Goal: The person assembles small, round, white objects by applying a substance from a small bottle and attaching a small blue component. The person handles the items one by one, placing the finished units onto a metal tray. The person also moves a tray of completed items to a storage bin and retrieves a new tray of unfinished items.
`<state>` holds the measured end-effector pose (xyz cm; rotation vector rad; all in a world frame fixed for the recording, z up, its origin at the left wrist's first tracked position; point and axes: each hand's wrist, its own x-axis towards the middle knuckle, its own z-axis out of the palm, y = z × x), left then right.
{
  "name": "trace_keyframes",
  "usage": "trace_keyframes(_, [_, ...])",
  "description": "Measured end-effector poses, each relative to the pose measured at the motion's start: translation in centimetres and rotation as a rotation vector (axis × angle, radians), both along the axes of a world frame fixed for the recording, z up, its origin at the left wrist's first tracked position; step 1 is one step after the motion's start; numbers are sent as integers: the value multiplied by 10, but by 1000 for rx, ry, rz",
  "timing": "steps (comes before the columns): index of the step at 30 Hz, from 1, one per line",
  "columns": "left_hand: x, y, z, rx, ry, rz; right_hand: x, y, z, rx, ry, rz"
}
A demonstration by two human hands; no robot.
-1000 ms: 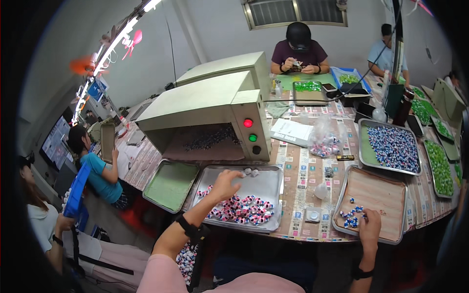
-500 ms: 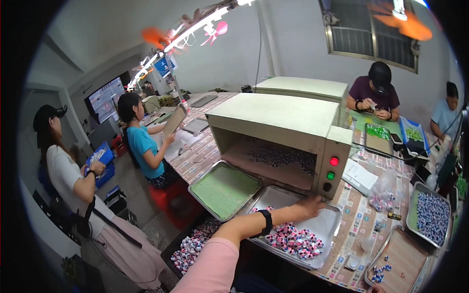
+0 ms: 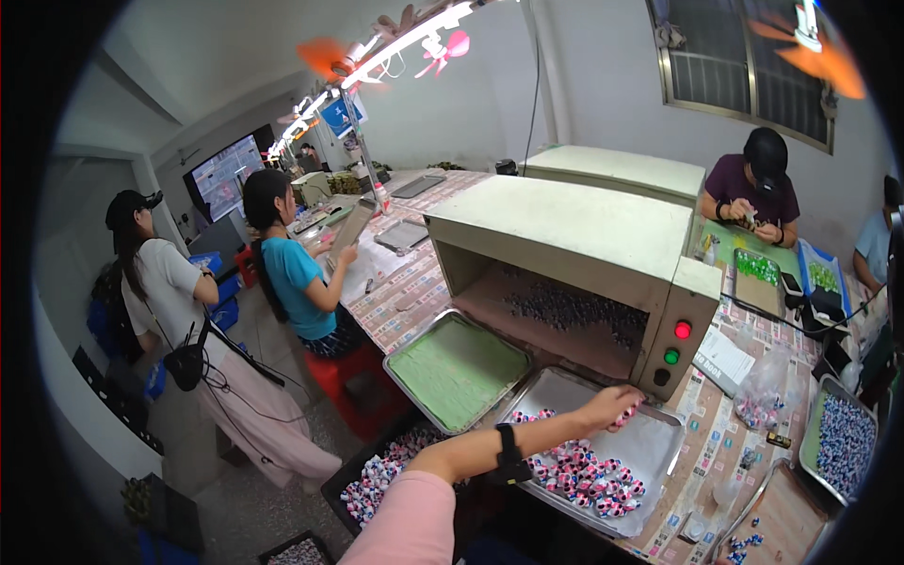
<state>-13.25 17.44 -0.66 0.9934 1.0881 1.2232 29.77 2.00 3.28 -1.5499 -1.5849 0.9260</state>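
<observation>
Holding pink-white pieces (image 3: 625, 416), left grip (image 3: 603, 411) closed over paper-lined tray (image 3: 661, 441) of similar pieces (image 3: 591, 478); black crate (image 3: 335, 502) holds mixed-colour pieces (image 3: 381, 482).

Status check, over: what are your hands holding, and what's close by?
Left hand over metal tray, holding small pink-and-white pieces. Right hand not discernible. Boxy machine just beyond the tray.
</observation>
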Motion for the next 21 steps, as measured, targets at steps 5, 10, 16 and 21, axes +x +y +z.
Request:
trace_keyframes(5, [4,-64,53,-352,-717,48,-13,9,-2,-63,45,60])
trace_keyframes(10, [32,-130,54,-412,-896,-44,-40,16,-3,-15,307,-76])
trace_keyframes(16, [83,-160,40,-537,-891,-107,-41,20,-1,-22,363,-106])
trace_keyframes(21, [108,-172,35,-567,-830,-113,-42,34,-11,40,198,-61])
